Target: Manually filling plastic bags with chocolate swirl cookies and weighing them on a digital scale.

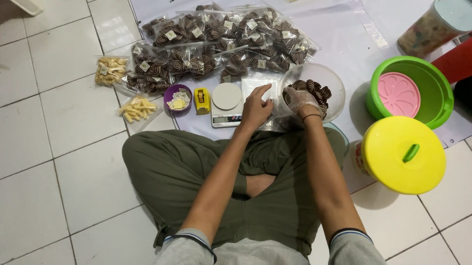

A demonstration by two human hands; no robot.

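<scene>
I sit cross-legged on a tiled floor. My left hand (256, 107) holds the edge of a clear plastic bag (253, 86) lying beside a small white kitchen scale (226, 104). My right hand (302, 100), in a thin clear glove, grips a bunch of brown spiral cookies (310, 89) inside a clear round bowl (332, 78). Several sealed bags of the same cookies (219, 41) lie in rows on a pale plastic sheet (335, 29) beyond the scale.
A small purple bowl of labels (177, 98) and a yellow tape dispenser (202, 100) sit left of the scale. Two bags of pale snacks (124, 87) lie further left. A green tub (413, 90), a yellow-lidded bucket (404, 153) and a lidded jar (442, 25) stand at right.
</scene>
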